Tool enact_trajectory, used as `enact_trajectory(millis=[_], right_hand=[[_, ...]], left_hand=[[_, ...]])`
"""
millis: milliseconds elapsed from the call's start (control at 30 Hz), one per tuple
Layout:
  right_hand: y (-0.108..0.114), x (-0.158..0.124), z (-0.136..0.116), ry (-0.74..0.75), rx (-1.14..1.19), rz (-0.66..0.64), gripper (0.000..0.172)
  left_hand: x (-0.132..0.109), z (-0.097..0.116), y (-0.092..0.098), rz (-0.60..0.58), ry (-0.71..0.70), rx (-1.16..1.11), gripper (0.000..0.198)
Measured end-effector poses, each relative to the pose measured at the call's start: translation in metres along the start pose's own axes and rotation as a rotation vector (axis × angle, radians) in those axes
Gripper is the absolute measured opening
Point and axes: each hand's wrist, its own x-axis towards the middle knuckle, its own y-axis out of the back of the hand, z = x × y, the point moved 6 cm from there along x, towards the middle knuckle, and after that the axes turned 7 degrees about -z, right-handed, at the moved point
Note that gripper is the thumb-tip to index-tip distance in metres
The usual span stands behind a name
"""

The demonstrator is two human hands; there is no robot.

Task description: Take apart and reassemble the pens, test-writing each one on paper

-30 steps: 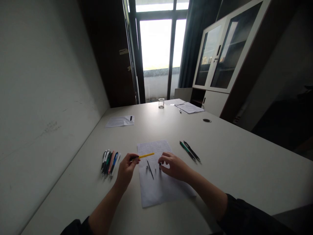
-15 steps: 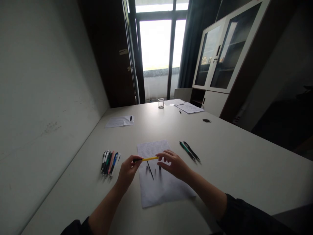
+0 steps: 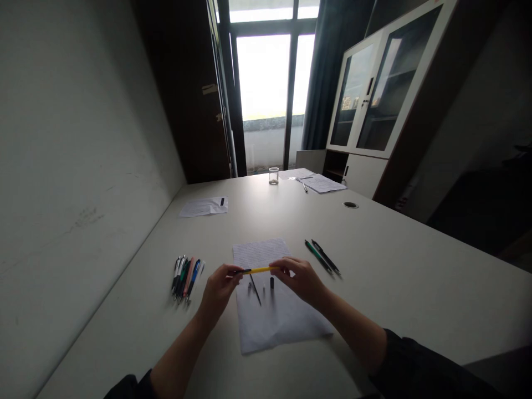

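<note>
My left hand (image 3: 219, 288) pinches the dark left end of a yellow pen barrel (image 3: 260, 270), held level above a written sheet of paper (image 3: 274, 316). My right hand (image 3: 300, 279) pinches the barrel's right end with curled fingers. On the paper below lie a thin dark refill (image 3: 255, 288), a small black cap piece (image 3: 271, 282) and two tiny pale parts.
A row of several pens (image 3: 185, 275) lies left of my left hand. Two dark pens (image 3: 323, 257) lie right of the paper. Farther back on the white table (image 3: 415, 266) are a folded sheet (image 3: 203, 206), a glass (image 3: 273, 175), more papers (image 3: 320, 183) and a cable hole (image 3: 350, 205).
My right hand rose from the small parts on the paper and took hold of the yellow barrel's right end. The barrel levelled out; my left hand stayed put.
</note>
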Motion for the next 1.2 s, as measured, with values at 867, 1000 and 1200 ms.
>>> enact_trajectory(millis=[867,1000,1200], right_hand=[[0.0,-0.042,-0.004,0.17,-0.383,-0.425,0.024],[-0.001,-0.043,-0.007,0.152,-0.362,-0.47,0.028],[0.005,-0.043,-0.01,0.1,-0.289,-0.489,0.037]], left_hand=[[-0.007,-0.023,-0.006,-0.142,-0.034,0.757,0.033],[-0.007,-0.023,-0.006,-0.156,-0.024,0.778,0.033],[-0.007,-0.021,-0.007,-0.178,-0.001,0.793,0.031]])
